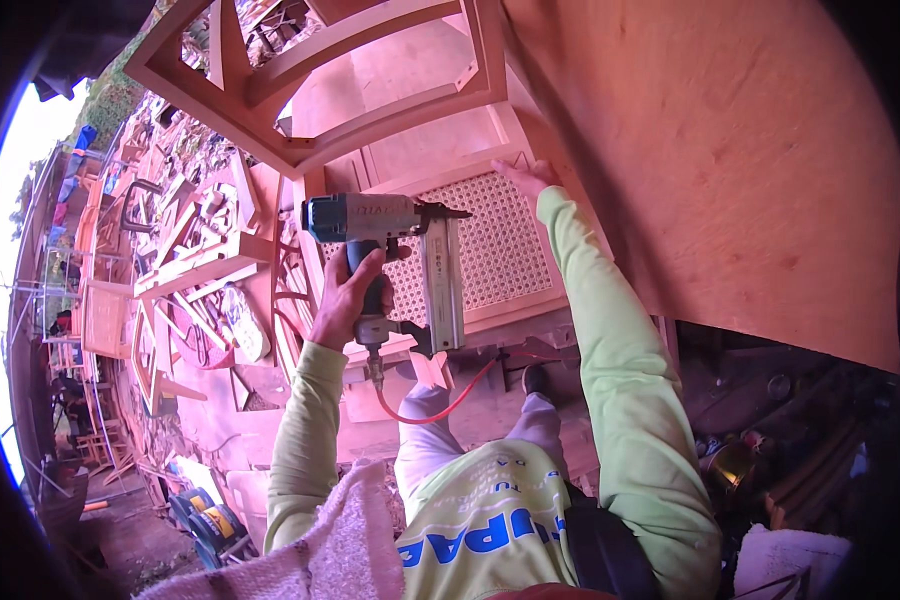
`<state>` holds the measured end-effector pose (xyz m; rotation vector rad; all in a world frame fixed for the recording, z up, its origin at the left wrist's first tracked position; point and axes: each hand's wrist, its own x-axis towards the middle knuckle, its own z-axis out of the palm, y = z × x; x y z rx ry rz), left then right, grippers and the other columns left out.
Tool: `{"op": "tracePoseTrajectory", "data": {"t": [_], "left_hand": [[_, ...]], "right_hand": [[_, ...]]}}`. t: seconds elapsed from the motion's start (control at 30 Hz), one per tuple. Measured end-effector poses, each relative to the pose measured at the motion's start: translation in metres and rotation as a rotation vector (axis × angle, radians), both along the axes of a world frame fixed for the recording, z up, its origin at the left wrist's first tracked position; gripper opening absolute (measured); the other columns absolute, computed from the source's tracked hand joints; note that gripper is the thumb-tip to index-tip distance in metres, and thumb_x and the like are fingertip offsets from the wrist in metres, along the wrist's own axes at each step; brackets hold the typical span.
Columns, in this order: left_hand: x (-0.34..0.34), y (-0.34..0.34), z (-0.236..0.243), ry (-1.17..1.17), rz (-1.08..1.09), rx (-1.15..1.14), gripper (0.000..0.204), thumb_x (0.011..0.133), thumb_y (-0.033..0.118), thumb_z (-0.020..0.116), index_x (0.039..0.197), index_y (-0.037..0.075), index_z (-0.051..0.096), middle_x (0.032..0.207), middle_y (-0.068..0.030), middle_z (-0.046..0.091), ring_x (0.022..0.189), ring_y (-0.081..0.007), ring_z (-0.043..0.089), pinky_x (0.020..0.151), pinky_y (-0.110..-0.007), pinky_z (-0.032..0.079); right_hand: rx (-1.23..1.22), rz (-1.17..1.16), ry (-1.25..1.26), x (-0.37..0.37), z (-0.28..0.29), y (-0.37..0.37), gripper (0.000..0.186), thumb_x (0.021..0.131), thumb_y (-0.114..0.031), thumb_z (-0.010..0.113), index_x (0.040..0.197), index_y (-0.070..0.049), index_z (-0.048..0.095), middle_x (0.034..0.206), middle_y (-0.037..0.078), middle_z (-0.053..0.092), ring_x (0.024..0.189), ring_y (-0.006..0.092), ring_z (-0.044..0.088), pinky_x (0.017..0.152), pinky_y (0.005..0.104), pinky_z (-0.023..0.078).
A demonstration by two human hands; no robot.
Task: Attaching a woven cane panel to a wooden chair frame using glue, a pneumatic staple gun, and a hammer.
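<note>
My left hand [345,298] is closed around the grip of a pneumatic nail gun [370,217]. The gun lies sideways, its nose pointing right, over a wooden panel with woven cane [495,235] set in its frame. A red air hose [440,418] curves away from the bottom of the grip. Farther up, my right hand [530,177] rests with fingers stretched out on the upper right of the panel's wooden frame [490,158]. Part of the cane is hidden behind the gun. Beyond the panel stands a wooden chair frame [305,150] with curved rails.
A large plywood sheet [740,170] rises along the right. Wood offcuts [210,265] are piled at the left, with a C-clamp [142,205] among them. My shoe [536,378] is below the panel. Blue-and-yellow round objects [210,525] sit at the lower left.
</note>
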<state>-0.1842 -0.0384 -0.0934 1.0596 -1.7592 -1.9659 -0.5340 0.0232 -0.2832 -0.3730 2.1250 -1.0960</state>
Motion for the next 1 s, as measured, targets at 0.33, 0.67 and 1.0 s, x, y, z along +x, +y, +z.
{"op": "tracePoseTrajectory", "data": {"t": [0.33,0.67,1.0], "left_hand": [[0.040,-0.016,-0.056,0.049,0.037,0.101,0.042,0.106,0.026,0.065,0.135,0.001,0.048,0.124,-0.0218,0.073,0.058,-0.0143,0.059,0.052,-0.030,0.053],[0.044,-0.022,-0.064,0.022,0.051,0.144,0.044,0.105,0.028,0.066,0.135,0.001,0.049,0.123,-0.0202,0.073,0.057,-0.0145,0.060,0.052,-0.030,0.053],[0.063,-0.039,-0.118,-0.338,0.066,-0.378,0.043,0.103,0.041,0.072,0.104,-0.001,0.063,0.083,-0.0050,0.065,0.063,-0.0132,0.058,0.056,-0.028,0.050]], "right_hand": [[0.167,-0.161,0.154,0.029,0.041,0.002,0.100,0.069,-0.072,0.087,0.131,0.002,0.060,0.136,0.026,0.067,0.128,0.0383,0.064,0.110,0.0443,0.049],[0.156,-0.136,0.219,0.026,0.026,-0.004,0.093,0.075,-0.063,0.088,0.138,-0.001,0.059,0.138,0.021,0.067,0.126,0.0351,0.065,0.112,0.0431,0.047],[-0.301,-0.071,0.709,0.033,-0.024,0.067,0.050,0.086,-0.030,0.086,0.121,0.000,0.068,0.123,0.014,0.071,0.115,0.0300,0.066,0.104,0.0408,0.050]]}}
